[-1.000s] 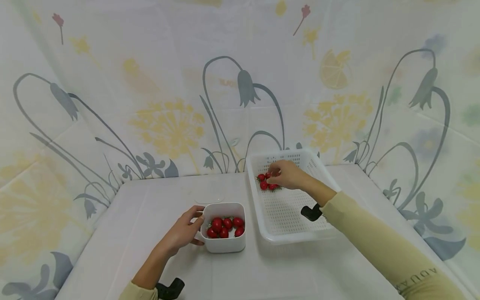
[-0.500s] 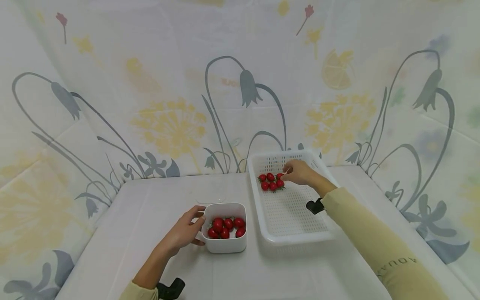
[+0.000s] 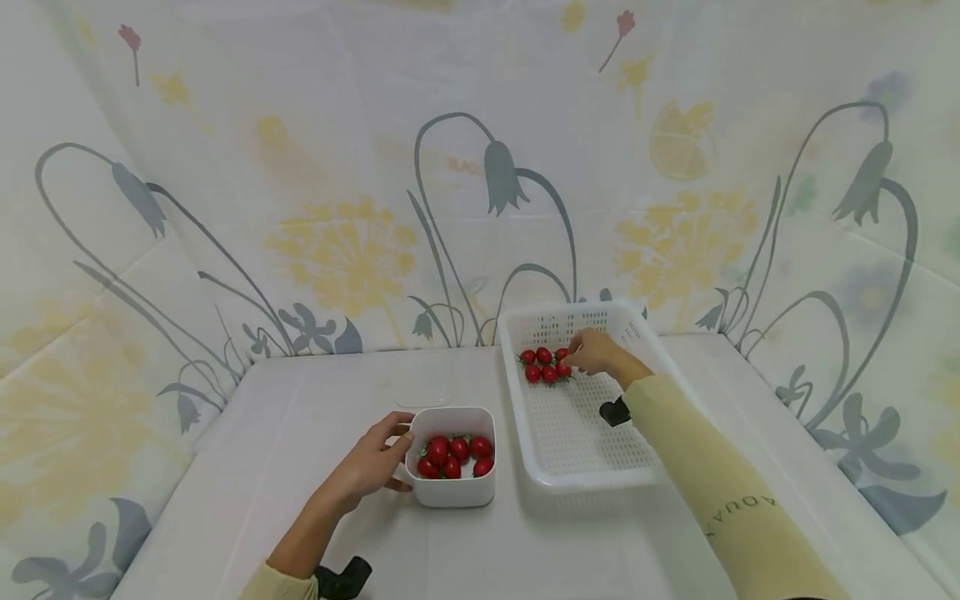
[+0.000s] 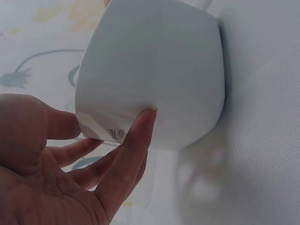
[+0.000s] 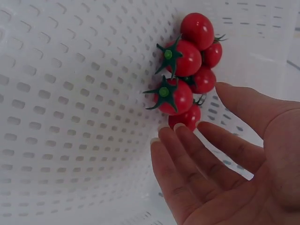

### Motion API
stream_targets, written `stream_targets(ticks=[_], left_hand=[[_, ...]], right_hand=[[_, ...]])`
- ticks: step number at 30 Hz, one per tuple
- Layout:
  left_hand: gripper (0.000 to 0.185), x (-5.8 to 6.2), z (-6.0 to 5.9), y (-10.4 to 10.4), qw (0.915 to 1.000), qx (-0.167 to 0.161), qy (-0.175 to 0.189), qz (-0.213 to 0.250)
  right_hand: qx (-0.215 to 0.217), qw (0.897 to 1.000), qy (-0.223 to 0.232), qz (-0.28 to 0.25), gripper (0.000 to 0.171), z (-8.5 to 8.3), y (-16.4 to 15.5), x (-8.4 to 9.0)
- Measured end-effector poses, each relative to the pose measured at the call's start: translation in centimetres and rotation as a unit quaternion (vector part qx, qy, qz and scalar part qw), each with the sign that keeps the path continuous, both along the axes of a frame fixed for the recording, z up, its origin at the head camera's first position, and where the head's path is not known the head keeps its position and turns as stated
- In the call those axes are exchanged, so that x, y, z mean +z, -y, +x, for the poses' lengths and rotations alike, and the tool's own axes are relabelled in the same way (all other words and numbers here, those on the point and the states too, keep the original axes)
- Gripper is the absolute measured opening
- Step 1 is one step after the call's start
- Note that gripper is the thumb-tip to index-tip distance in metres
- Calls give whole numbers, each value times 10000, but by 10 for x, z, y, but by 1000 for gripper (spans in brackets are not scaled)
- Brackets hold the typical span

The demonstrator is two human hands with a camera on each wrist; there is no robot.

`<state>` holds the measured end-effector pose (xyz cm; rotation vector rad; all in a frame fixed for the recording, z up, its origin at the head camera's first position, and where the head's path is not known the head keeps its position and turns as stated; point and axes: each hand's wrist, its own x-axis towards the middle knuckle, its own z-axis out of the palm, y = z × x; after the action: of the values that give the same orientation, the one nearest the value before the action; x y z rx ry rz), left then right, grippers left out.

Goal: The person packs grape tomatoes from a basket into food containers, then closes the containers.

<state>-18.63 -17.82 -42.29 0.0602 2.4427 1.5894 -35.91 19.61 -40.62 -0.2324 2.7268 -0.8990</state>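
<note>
A white square container (image 3: 453, 493) with several red cherry tomatoes (image 3: 452, 450) inside stands on the table. My left hand (image 3: 375, 458) rests against its left side; in the left wrist view the fingertips (image 4: 149, 115) touch the container's wall (image 4: 164, 70). On the right, my right hand (image 3: 600, 354) reaches into a white perforated basket (image 3: 555, 477). More cherry tomatoes with green stems (image 5: 180, 96) are grouped near the basket's left wall. The right wrist view shows the right hand (image 5: 229, 173) with extended fingers close beside the lowest tomato (image 5: 185, 117), thumb apart, gripping none.
A clear, flat lid-like piece (image 3: 423, 396) lies behind the container. The basket's left rim (image 3: 517, 417) rises between the container and the basket's tomatoes. A flower-printed cloth (image 3: 337, 167) hangs behind the white table (image 3: 315, 400).
My right hand draws back to the right from over the tomatoes, uncovering more of them, then dips slightly toward the group's right edge. The left hand and container stay in place.
</note>
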Motion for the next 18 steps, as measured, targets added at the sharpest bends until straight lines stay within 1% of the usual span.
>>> stream_targets(ticks=[3, 6, 11, 18], left_hand=[[36, 0, 0, 0, 10000, -5, 40, 14], [36, 0, 0, 0, 10000, -38, 36, 59], [36, -1, 0, 0, 9999, -76, 27, 86], [37, 0, -1, 2, 10000, -22, 55, 43]], right_hand=[[-70, 9999, 80, 107, 41, -2, 2, -5], [-172, 9997, 151, 78, 43, -4, 3, -9], [-255, 9992, 289, 60, 37, -8, 4, -17], [-200, 9993, 237, 188, 34, -15, 7, -21]])
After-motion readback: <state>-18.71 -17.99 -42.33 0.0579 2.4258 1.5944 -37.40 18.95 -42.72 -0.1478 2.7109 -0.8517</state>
